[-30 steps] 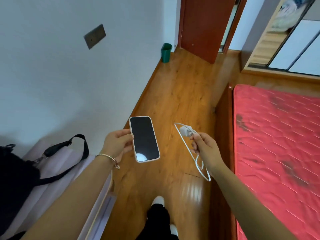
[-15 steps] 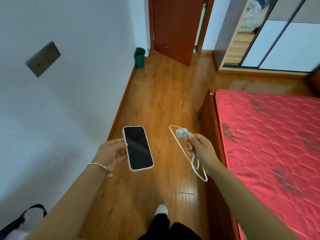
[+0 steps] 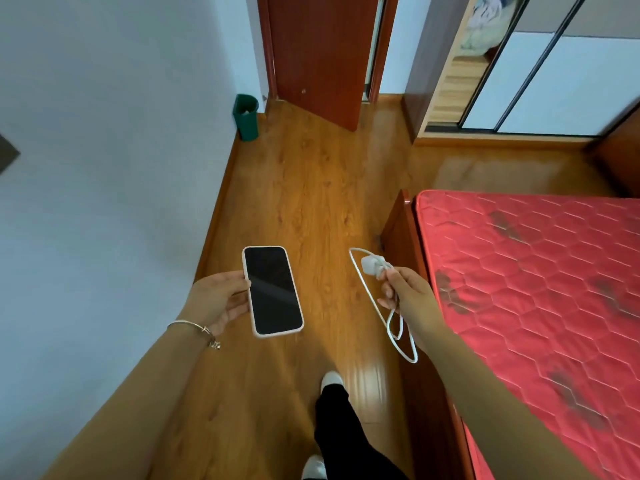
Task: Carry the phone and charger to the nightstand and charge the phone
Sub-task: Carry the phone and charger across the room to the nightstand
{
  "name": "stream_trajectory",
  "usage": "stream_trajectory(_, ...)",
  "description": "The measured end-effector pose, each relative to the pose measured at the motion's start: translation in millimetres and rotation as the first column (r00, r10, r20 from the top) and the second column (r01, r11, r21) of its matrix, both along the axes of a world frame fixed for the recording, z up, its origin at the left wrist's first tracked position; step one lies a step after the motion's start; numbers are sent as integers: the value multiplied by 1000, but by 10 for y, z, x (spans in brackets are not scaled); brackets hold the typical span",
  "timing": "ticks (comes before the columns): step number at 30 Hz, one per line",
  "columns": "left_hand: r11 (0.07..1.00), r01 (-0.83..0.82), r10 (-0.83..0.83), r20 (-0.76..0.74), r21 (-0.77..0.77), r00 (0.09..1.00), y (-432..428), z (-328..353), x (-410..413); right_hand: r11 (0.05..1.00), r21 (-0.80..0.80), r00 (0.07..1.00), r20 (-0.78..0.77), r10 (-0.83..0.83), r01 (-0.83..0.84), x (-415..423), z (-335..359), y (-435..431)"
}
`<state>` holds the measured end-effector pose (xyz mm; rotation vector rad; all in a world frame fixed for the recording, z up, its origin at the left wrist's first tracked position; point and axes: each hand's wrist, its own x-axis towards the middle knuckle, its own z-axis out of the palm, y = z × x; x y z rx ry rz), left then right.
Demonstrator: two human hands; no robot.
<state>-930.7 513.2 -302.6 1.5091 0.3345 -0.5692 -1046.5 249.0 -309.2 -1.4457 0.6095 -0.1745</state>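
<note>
My left hand (image 3: 217,299) grips a phone (image 3: 272,290) with a dark screen and a pale case, held by its left edge, screen up, over the wooden floor. In my right hand (image 3: 408,303) is a white charger (image 3: 372,263): the plug block sticks out above my fingers and the white cable (image 3: 394,329) hangs in loops below my hand. The two hands are level, with a gap of bare floor between them. No nightstand shows in the view.
A bed with a bare red mattress (image 3: 540,289) and a red-brown wooden frame (image 3: 403,230) fills the right side. A white wall (image 3: 104,202) runs along the left. Ahead stand a green bin (image 3: 246,116), a red-brown door (image 3: 322,57) and a sliding-door wardrobe (image 3: 540,77). My feet show below.
I have walked forward along the floor beside the bed: the door, bin and wardrobe look nearer, and the black bag at the left has dropped out of view. Both hands keep their hold.
</note>
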Motion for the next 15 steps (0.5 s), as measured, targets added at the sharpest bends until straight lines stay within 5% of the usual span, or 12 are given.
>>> stream_trajectory(15,994,-90,88,26,60,996,-565,120,1809,999,35,998,-55,19,-17,1882,-77,-676)
